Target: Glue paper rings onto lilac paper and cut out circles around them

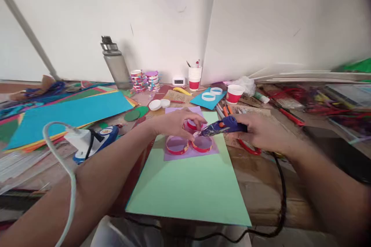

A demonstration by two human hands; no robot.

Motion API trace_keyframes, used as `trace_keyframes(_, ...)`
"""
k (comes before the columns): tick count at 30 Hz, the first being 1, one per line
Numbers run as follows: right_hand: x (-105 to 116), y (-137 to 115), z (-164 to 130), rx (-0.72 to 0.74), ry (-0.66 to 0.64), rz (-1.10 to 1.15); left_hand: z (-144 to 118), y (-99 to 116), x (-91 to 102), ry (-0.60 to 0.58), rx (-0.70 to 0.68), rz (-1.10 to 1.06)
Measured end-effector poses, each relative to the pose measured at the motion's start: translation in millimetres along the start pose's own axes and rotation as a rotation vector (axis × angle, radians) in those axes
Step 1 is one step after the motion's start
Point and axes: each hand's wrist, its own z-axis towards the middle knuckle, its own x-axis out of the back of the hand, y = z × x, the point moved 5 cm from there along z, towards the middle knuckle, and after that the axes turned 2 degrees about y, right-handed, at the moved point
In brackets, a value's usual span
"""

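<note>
My right hand (257, 131) is wrapped round a blue glue gun (224, 125), its nozzle pointing left at the rings. My left hand (179, 121) has its thumb and fingers curled onto the red-and-white paper rings, right at the nozzle tip. One ring (177, 151) stands at the front left, another (203, 148) at the front right. Behind them a further red ring (191, 124) is partly covered by my fingers. The rings stand on a purple paper sheet (174, 157), which lies on a pale green sheet (188, 189).
Coloured paper sheets (72, 117) and a power strip (107, 137) lie left. A grey bottle (116, 65), stacked paper cups (195, 77) and a red cup (234, 94) stand behind. Red-handled scissors (251, 148) and a black cable (283, 197) are at right.
</note>
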Motion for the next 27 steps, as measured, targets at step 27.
trace_keyframes(27, -13, -7, 0, 0.060, 0.013, -0.010, 0, -9, -0.1, 0.025, 0.052, 0.013)
